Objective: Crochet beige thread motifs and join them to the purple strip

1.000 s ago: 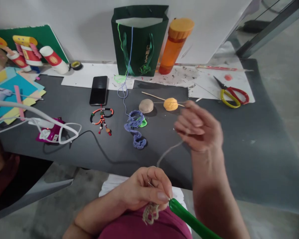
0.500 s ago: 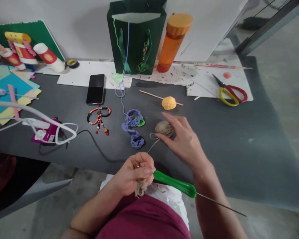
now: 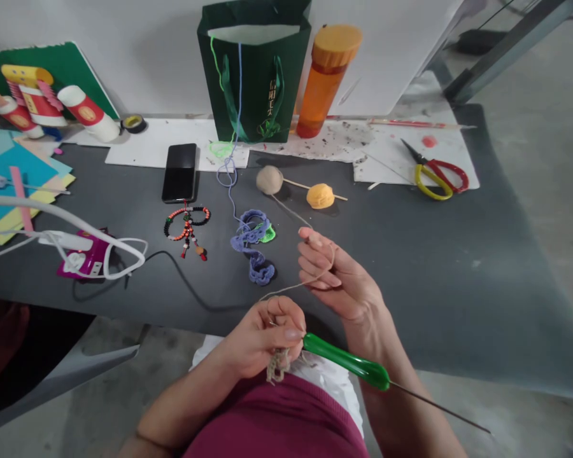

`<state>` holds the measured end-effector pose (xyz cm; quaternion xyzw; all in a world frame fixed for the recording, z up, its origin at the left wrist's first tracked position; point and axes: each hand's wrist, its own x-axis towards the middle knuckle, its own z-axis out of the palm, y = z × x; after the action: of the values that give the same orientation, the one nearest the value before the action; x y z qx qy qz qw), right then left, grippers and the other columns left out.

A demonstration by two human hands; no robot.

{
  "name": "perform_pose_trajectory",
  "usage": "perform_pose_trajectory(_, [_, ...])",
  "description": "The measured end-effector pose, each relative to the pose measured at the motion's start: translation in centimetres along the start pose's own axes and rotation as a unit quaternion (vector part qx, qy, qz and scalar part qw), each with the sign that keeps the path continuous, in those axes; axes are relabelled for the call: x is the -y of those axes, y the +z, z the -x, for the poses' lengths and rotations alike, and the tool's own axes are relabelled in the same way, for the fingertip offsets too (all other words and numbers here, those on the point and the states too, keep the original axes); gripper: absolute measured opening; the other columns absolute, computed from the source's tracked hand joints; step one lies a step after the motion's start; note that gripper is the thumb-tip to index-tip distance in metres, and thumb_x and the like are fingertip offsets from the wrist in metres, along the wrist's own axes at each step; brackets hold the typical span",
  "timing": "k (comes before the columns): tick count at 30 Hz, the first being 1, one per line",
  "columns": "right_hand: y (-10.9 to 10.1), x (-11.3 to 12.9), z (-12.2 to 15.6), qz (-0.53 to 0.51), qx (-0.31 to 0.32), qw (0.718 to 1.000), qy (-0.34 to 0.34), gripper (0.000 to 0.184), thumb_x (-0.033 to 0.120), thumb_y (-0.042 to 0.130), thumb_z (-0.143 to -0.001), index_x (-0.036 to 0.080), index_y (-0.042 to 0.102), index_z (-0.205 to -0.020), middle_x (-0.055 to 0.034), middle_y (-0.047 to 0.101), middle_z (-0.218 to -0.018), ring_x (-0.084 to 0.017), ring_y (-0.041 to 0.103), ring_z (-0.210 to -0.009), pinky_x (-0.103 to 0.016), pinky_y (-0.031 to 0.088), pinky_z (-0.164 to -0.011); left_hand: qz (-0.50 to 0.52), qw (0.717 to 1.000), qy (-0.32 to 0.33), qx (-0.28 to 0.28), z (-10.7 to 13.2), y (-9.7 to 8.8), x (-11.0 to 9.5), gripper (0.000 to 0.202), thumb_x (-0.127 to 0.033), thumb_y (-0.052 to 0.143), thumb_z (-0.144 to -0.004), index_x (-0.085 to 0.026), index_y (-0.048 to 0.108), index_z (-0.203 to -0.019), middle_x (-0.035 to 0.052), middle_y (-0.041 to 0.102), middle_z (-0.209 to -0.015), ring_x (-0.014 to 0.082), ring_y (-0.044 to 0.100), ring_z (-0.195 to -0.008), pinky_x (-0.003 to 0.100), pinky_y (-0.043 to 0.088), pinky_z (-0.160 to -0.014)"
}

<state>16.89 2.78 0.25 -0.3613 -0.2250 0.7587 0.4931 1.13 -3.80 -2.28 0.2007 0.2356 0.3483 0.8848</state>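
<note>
My left hand (image 3: pixel 262 337) pinches a small beige crocheted piece (image 3: pixel 277 367) and a green-handled crochet hook (image 3: pixel 348 360), whose steel shaft points to the lower right across my right forearm. My right hand (image 3: pixel 329 267) is curled, with beige yarn (image 3: pixel 291 287) running over its fingers and across to my left hand. From my right hand, the strand climbs the table to a beige yarn ball (image 3: pixel 269 180). That ball rests at the left end of a wooden stick (image 3: pixel 296 185), which passes through an orange yarn ball (image 3: pixel 319 196).
On the dark table mat (image 3: pixel 410 286) lie a purple crocheted strip (image 3: pixel 253 248), a beaded ornament (image 3: pixel 187 229), a black phone (image 3: pixel 179 173) and red-and-yellow scissors (image 3: pixel 434 175). A green paper bag (image 3: pixel 253 76) and orange bottle (image 3: pixel 327 79) stand behind. White cables (image 3: pixel 90 251) lie left.
My right hand has gone from spread over the beige yarn ball to curled around the yarn. The ball now sits farther away, at the stick's left end.
</note>
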Motion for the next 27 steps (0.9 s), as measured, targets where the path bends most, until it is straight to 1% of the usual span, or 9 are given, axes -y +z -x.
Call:
perform_pose_trajectory(6, [0.1,-1.0,1.9,0.084,-0.023,0.978,-0.187,0.010,0.039,0.080,-0.090,0.030,0.079,-0.094,0.0103,0.041,-0.047,-0.008,0.026,-0.042,-0.025,0.029,-0.044,0.003,1.000,0.002,0.010,0.1,-0.1,0.6,0.042,-0.043,0.094,-0.072,-0.018,0.060,-0.069,-0.0097,0.047,-0.045,0.0018,0.034,-0.036,0.017,0.035,-0.044])
perform_pose_trajectory(12, [-1.1,-0.9,3.8,0.107,-0.040,0.950,-0.290,0.004,0.039,0.082,-0.088,0.039,0.081,-0.084,0.0082,0.042,-0.042,-0.011,0.030,-0.036,-0.028,0.029,-0.041,-0.004,0.999,-0.008,0.040,0.3,-0.4,0.7,0.043,-0.042,0.093,-0.073,-0.017,0.059,-0.067,-0.0096,0.042,-0.048,0.0026,0.033,-0.039,0.016,0.036,-0.042])
perform_pose_trajectory(16, [-3.0,0.1,4.7,0.103,0.050,0.941,-0.318,0.048,0.041,0.075,-0.091,0.032,0.060,-0.046,0.0084,0.025,-0.031,-0.009,0.019,-0.026,-0.028,0.023,-0.033,-0.011,0.999,0.004,0.045,0.4,-0.7,0.7,0.042,-0.042,0.092,-0.075,-0.018,0.059,-0.067,-0.0090,0.043,-0.048,0.0031,0.034,-0.041,0.016,0.035,-0.044])
perform_pose_trajectory(18, [-4.0,0.5,5.1,0.177,0.021,0.933,-0.313,0.044,0.045,0.072,-0.093,0.031,0.065,-0.051,0.0066,0.036,-0.035,-0.010,0.028,-0.028,-0.028,0.027,-0.034,-0.018,0.999,0.022,0.027,0.6,-0.8,0.5,0.043,-0.043,0.092,-0.075,-0.018,0.059,-0.067,-0.0086,0.044,-0.049,0.0033,0.035,-0.041,0.016,0.035,-0.045])
perform_pose_trajectory(20, [-4.6,0.5,5.5,0.348,-0.156,0.875,-0.297,0.006,0.035,0.076,-0.092,0.034,0.081,-0.088,0.0009,0.065,-0.063,-0.013,0.049,-0.044,-0.029,0.041,-0.043,-0.028,0.999,0.045,-0.010,0.8,-0.9,-0.1,0.044,-0.046,0.093,-0.072,-0.018,0.059,-0.068,-0.0080,0.048,-0.051,0.0035,0.038,-0.042,0.017,0.034,-0.047])
perform_pose_trajectory(23, [-4.4,-0.4,6.1,0.555,-0.288,0.708,-0.329,0.055,0.025,0.081,-0.085,0.032,0.070,-0.139,-0.0125,0.071,-0.126,-0.027,0.069,-0.098,-0.044,0.061,-0.080,-0.028,0.993,0.085,-0.080,0.7,-0.5,-1.2,0.042,-0.045,0.094,-0.072,-0.019,0.061,-0.073,-0.0094,0.045,-0.054,0.0042,0.040,-0.043,0.018,0.035,-0.048])
perform_pose_trajectory(24, [-4.2,-0.9,6.2,0.571,-0.247,0.706,-0.337,0.058,0.026,0.080,-0.086,0.032,0.067,-0.142,-0.0137,0.069,-0.132,-0.030,0.068,-0.110,-0.048,0.060,-0.089,-0.026,0.991,0.093,-0.090,0.6,-0.2,-1.5,0.039,-0.043,0.094,-0.073,-0.019,0.062,-0.076,-0.0104,0.043,-0.053,0.0038,0.038,-0.042,0.018,0.034,-0.047])
perform_pose_trajectory(25, [-3.8,-1.5,6.4,0.559,-0.175,0.739,-0.334,0.056,0.028,0.079,-0.088,0.033,0.067,-0.142,-0.0125,0.071,-0.132,-0.031,0.067,-0.115,-0.048,0.061,-0.091,-0.024,0.990,0.100,-0.099,0.5,0.0,-1.7,0.036,-0.040,0.093,-0.074,-0.020,0.064,-0.081,-0.0112,0.042,-0.054,0.0035,0.035,-0.041,0.018,0.033,-0.046])
perform_pose_trajectory(27, [-2.9,-2.9,6.7,0.472,0.010,0.837,-0.276,0.057,0.036,0.078,-0.090,0.035,0.064,-0.146,-0.0106,0.073,-0.132,-0.030,0.070,-0.114,-0.045,0.063,-0.089,-0.031,0.987,0.109,-0.111,0.2,0.5,-2.0,0.032,-0.037,0.092,-0.076,-0.021,0.069,-0.091,-0.0117,0.042,-0.055,0.0036,0.035,-0.042,0.017,0.032,-0.045])
